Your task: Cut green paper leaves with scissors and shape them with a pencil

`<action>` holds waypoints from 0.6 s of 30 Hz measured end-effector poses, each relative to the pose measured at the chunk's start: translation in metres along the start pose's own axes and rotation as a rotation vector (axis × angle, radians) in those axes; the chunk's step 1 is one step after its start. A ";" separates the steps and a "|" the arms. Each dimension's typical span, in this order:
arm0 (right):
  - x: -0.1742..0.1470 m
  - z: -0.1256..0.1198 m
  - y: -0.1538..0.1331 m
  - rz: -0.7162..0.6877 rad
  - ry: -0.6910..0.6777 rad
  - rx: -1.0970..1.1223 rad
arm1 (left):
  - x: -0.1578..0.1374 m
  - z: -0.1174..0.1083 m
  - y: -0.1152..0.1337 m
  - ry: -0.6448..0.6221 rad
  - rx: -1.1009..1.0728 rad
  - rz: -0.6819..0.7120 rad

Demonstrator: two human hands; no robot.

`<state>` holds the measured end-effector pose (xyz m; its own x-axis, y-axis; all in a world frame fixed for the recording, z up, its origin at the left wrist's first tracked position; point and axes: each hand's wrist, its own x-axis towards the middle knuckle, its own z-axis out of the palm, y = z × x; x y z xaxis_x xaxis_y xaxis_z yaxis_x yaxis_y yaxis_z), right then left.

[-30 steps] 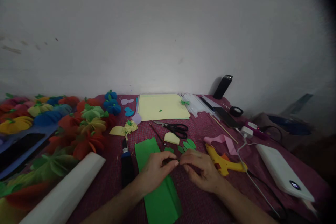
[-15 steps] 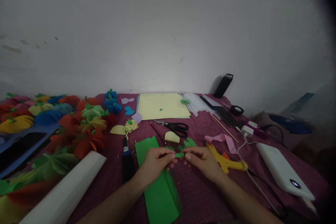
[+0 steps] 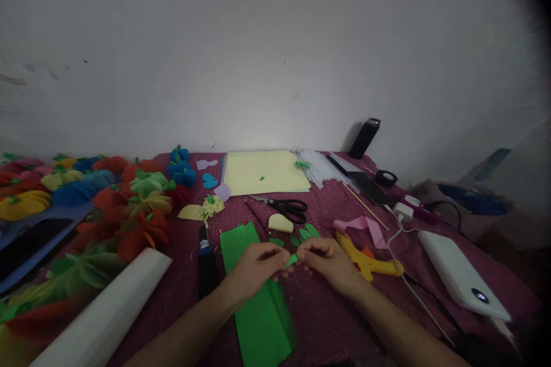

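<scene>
A small piece of green paper [image 3: 291, 261] is pinched between my two hands, above the table's middle. My left hand [image 3: 257, 266] grips its left end with thumb and fingers closed. At its other end, my right hand [image 3: 323, 264] pinches the paper between thumb and fingertips. Under my left hand and forearm lies a long folded sheet of green paper [image 3: 262, 327]. Cut green paper leaves [image 3: 308, 231] rest just beyond my fingers, beside a pale yellow paper piece [image 3: 280, 223]. Black-handled scissors [image 3: 289, 207] lie a little farther back.
Colourful paper flowers [image 3: 146, 183] and a white roll [image 3: 107, 309] crowd the left. A yellow glue gun [image 3: 370, 262], pink ribbon [image 3: 361, 226] and white power bank [image 3: 465, 275] with cables lie right. Pale yellow sheets [image 3: 262, 172] and a black bottle [image 3: 365, 137] stand near the wall.
The green piece has turned from lying level between my fingertips to a slant, its right end higher. My hands stay in nearly the same place; the view has shifted slightly.
</scene>
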<state>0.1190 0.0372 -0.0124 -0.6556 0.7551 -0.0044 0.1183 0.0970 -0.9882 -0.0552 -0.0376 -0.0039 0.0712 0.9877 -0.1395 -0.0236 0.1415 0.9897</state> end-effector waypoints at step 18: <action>0.002 0.008 -0.004 -0.025 -0.041 -0.063 | 0.003 0.006 -0.008 0.035 0.082 -0.025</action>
<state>0.1114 0.0331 -0.0097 -0.6888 0.7249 0.0131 0.1472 0.1575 -0.9765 -0.0484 -0.0364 -0.0121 0.0360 0.9858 -0.1641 0.0591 0.1618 0.9850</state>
